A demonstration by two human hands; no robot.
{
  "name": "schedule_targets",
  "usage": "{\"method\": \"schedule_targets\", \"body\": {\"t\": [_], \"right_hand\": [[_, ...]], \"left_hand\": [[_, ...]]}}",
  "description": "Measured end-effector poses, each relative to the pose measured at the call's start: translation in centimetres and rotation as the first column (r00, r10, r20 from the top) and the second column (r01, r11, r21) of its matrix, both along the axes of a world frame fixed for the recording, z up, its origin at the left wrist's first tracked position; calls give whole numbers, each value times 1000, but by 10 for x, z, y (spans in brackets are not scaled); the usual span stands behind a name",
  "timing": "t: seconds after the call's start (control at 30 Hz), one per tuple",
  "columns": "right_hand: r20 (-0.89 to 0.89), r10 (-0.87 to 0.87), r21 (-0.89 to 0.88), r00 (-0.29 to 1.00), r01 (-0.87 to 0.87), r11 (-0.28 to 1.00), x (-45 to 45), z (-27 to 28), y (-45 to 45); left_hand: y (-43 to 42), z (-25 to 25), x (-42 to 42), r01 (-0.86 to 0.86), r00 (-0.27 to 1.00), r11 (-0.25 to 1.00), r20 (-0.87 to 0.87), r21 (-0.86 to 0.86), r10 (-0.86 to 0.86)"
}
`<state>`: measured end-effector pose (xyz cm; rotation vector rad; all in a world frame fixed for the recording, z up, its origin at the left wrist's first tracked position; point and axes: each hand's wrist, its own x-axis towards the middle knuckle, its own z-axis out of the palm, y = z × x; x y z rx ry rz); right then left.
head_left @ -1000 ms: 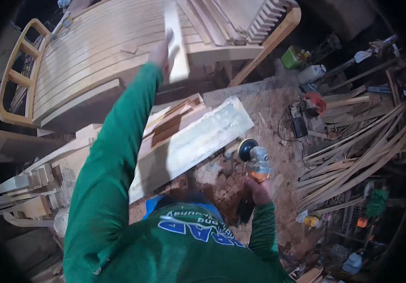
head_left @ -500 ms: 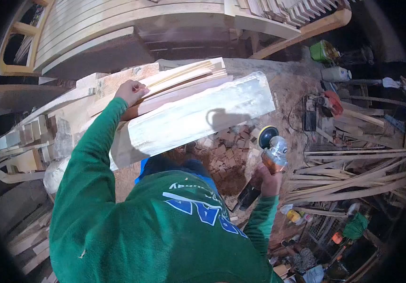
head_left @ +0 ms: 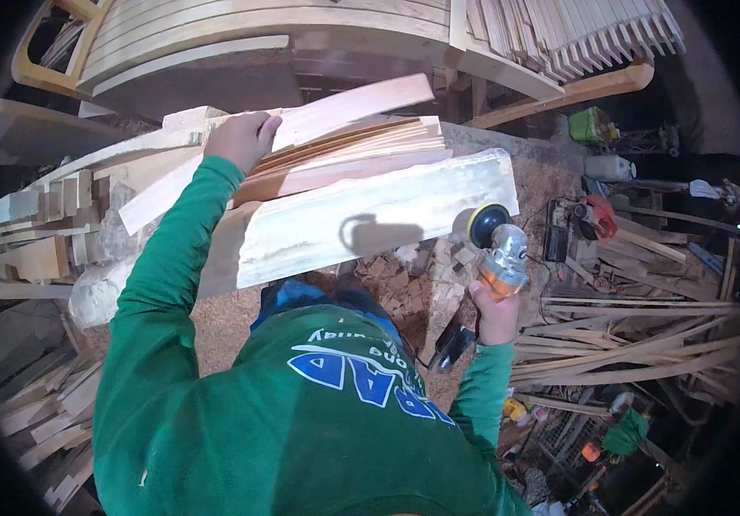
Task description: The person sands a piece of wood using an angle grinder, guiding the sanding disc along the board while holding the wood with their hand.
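Where the work area begins at far left, square-cut wooden blocks (head_left: 52, 202) lie stacked, with flat faces and sharp corners. To their right, the left hand (head_left: 239, 142) grips a thin, flat plank (head_left: 361, 101); the thumb shows, the fingertips are hidden. The plank slants up to the right, and its square-cut end reaches above a stack of thin strips (head_left: 361, 150) with near-parallel edges. Below the strips, a broad beam (head_left: 327, 228) presents a pale, streaked face and a ragged upper edge. The right hand (head_left: 496, 316) is closed around a power tool (head_left: 506, 262) with a shiny metal head and a round, black, yellow-rimmed pad (head_left: 488, 226). The pad appears near the beam's right end; contact cannot be determined. Dusty floor (head_left: 538, 189) leaves open room between that end and a red-and-black machine (head_left: 557, 230). At far right, long slats (head_left: 628, 344) lie loosely bundled, slender and slightly curved.
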<state>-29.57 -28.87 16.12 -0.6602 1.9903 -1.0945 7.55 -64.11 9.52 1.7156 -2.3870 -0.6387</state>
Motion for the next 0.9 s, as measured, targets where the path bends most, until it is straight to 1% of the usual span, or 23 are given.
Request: {"method": "schedule_targets", "body": {"t": [0.07, 0.1, 0.13, 0.17, 0.2, 0.23, 0.27, 0.33, 0.37, 0.47, 0.5, 0.6, 0.63, 0.73, 0.77, 0.8, 0.87, 0.9], "right_hand": [[5, 26, -37, 1000, -26, 999, 6, 5, -2], [7, 36, -53, 999, -36, 998, 10, 8, -2], [-10, 67, -29, 998, -67, 997, 12, 10, -3], [-25, 96, -2, 995, -96, 995, 15, 14, -5], [-39, 125, 28, 991, -124, 992, 19, 18, -7], [-67, 134, -16, 989, -135, 991, 34, 27, -16], [-57, 185, -19, 981, -186, 982, 36, 21, -17], [-34, 297, -21, 954, -298, 954, 38, 7, -15], [28, 343, 100, 939, -344, 934, 42, 7, -15], [27, 344, 121, 938, -345, 931, 68, -21, -23], [148, 326, 99, 934, -342, 935, 82, -20, -30], [82, 425, 143, 902, -432, 890, 115, -37, -36], [102, 490, 255, 866, -498, 829, 122, -35, -41], [0, 589, 289, 808, -564, 773, 155, -34, -51], [16, 587, 316, 810, -561, 765, 167, -34, -55], [40, 575, 304, 817, -558, 772, 175, -33, -59], [92, 554, 282, 827, -555, 782, 193, -31, -67], [112, 572, 280, 812, -578, 766, 202, -30, -71]], "left_hand": [[15, 11, 4, 53, 998, 995, -27, 84, -51], [33, 14, 4, 66, 995, 984, -82, 168, -53], [54, 10, 3, 90, 991, 978, -119, 188, -68], [82, 4, 0, 76, 984, 988, -172, 135, -52], [105, 4, -3, 94, 976, 979, -210, 182, -55], [124, -3, -4, 115, 970, 975, -231, 189, -70], [141, -26, -2, 152, 953, 973, -285, 174, -98], [168, -18, 0, 240, 945, 971, -230, 0, -233], [177, -26, 6, 232, 943, 973, -240, -23, -230], [199, -40, 45, 183, 952, 973, -220, -139, -211], [205, -46, 65, 188, 960, 973, -185, -131, -210], [223, -50, 133, 113, 982, 978, -132, -177, -138], [226, -48, 155, 64, 990, 984, -116, -164, -84], [235, -42, 210, -64, 997, 984, -64, -166, 54], [239, -40, 224, -99, 994, 982, -54, -159, 91], [242, -39, 236, -135, 991, 979, -46, -153, 129], [249, -46, 251, -131, 990, 977, -64, -169, 122], [251, -49, 254, -129, 990, 976, -85, -174, 116]]}}
